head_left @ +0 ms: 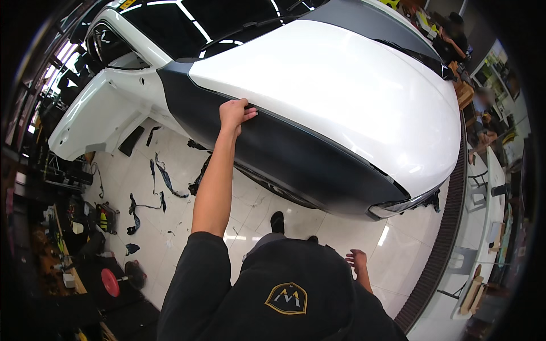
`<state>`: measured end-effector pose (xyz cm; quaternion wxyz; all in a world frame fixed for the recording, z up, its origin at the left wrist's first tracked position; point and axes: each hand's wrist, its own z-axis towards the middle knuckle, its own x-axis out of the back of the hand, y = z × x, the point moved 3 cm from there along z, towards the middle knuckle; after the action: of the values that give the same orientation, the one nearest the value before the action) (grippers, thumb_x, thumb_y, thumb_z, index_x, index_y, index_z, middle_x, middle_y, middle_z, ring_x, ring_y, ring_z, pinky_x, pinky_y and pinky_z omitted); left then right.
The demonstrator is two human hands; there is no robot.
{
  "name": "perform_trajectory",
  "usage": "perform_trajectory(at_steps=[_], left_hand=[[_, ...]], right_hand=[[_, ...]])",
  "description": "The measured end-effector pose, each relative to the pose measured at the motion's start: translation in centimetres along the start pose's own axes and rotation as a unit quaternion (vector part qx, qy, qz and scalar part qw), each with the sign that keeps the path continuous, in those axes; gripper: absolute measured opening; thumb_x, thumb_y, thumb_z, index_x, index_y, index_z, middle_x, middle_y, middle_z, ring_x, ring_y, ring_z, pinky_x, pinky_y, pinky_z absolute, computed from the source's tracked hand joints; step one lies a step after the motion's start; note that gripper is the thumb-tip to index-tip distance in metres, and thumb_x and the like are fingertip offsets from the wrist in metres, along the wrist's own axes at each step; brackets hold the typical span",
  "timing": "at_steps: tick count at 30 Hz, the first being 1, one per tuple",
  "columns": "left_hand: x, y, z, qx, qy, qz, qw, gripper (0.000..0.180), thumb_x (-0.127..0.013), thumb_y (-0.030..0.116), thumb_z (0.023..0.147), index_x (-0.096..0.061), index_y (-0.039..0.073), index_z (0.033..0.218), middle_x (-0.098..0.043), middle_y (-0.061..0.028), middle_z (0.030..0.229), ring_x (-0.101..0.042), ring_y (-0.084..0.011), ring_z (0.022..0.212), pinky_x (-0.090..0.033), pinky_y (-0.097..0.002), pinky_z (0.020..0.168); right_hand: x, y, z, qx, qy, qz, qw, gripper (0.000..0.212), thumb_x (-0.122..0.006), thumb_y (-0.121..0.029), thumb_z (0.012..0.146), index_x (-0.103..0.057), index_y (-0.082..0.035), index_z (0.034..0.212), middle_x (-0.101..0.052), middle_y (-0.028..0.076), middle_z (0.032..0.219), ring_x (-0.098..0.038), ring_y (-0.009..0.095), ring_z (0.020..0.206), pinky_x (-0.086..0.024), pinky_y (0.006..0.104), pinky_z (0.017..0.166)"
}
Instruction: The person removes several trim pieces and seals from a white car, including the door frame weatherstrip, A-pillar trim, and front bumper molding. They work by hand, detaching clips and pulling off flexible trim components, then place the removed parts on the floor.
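A white car (324, 74) with its front end to the right stands before me. Its front fender (296, 156) is matte black, while the hood beside it is glossy white. My left arm reaches out, and my left hand (235, 115) is closed with curled fingers at the seam between hood and fender. Whatever those fingers pinch there, if anything, is too small to make out. Low at my right side hangs my right hand (357, 260), its fingers apart and holding nothing, away from the car.
An open white door (94, 116) juts out at the left. Dark scraps (165, 173) lie scattered over the pale tiled floor (250, 210). A red-plated dumbbell (110, 282) is at lower left. Beyond a dark ribbed strip (441, 244), a person (453, 42) is at the upper right.
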<state>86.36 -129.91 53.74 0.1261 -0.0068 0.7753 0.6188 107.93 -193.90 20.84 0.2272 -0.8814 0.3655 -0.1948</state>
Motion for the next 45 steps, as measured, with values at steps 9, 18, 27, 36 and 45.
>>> perform_trajectory(at_steps=[9, 18, 27, 36, 45], left_hand=[[2.3, -1.7, -1.4, -0.030, -0.072, -0.041, 0.996, 0.034, -0.059, 0.005, 0.092, -0.055, -0.002, 0.125, -0.063, -0.0094, 0.094, -0.069, -0.0227, 0.088, -0.060, -0.0328, 0.069], [5.2, -1.3, 2.6, 0.184, -0.205, -0.178, 0.945, 0.042, -0.058, 0.018, 0.094, -0.055, -0.006, 0.129, -0.068, -0.0069, 0.092, -0.068, -0.0203, 0.092, -0.052, -0.0211, 0.062], [5.1, -2.4, 2.8, 0.121, -0.271, 0.024, 0.955, 0.036, -0.053, 0.028, 0.100, -0.059, 0.001, 0.124, -0.070, -0.0071, 0.103, -0.069, -0.0192, 0.097, -0.058, -0.0256, 0.071], [-5.4, -5.8, -9.6, 0.070, -0.249, 0.148, 0.955, 0.021, -0.059, 0.024, 0.098, -0.064, 0.007, 0.110, -0.067, -0.0035, 0.093, -0.066, -0.0149, 0.088, -0.051, -0.0267, 0.076], [-26.4, -13.2, -29.5, -0.324, -0.366, 0.430, 0.759, 0.022, -0.065, 0.006, 0.089, -0.067, 0.003, 0.111, -0.064, -0.0110, 0.112, -0.060, -0.0241, 0.105, -0.047, -0.0315, 0.088]], right_hand=[[-3.9, -4.1, -0.3, 0.017, -0.007, -0.021, 1.000, 0.031, -0.052, -0.022, 0.095, -0.061, -0.003, 0.117, -0.070, 0.012, 0.092, -0.069, 0.024, 0.075, -0.055, 0.0373, 0.063], [-6.6, -6.5, 0.2, 0.029, 0.033, 0.013, 0.999, 0.028, -0.058, -0.025, 0.093, -0.062, -0.005, 0.112, -0.071, 0.011, 0.096, -0.069, 0.022, 0.076, -0.055, 0.0356, 0.062], [-5.9, -9.8, -3.4, 0.090, 0.072, 0.141, 0.983, 0.031, -0.054, -0.028, 0.096, -0.065, -0.003, 0.111, -0.070, 0.011, 0.098, -0.068, 0.021, 0.080, -0.055, 0.0346, 0.068], [3.8, -21.1, -5.5, 0.328, 0.186, 0.260, 0.889, 0.015, -0.057, -0.015, 0.098, -0.060, -0.003, 0.105, -0.066, 0.006, 0.087, -0.065, 0.013, 0.072, -0.049, 0.0248, 0.060], [10.7, -15.2, 3.9, 0.240, 0.132, 0.205, 0.940, 0.033, -0.060, -0.014, 0.091, -0.054, -0.004, 0.121, -0.064, 0.010, 0.099, -0.065, 0.019, 0.082, -0.052, 0.0304, 0.066]])
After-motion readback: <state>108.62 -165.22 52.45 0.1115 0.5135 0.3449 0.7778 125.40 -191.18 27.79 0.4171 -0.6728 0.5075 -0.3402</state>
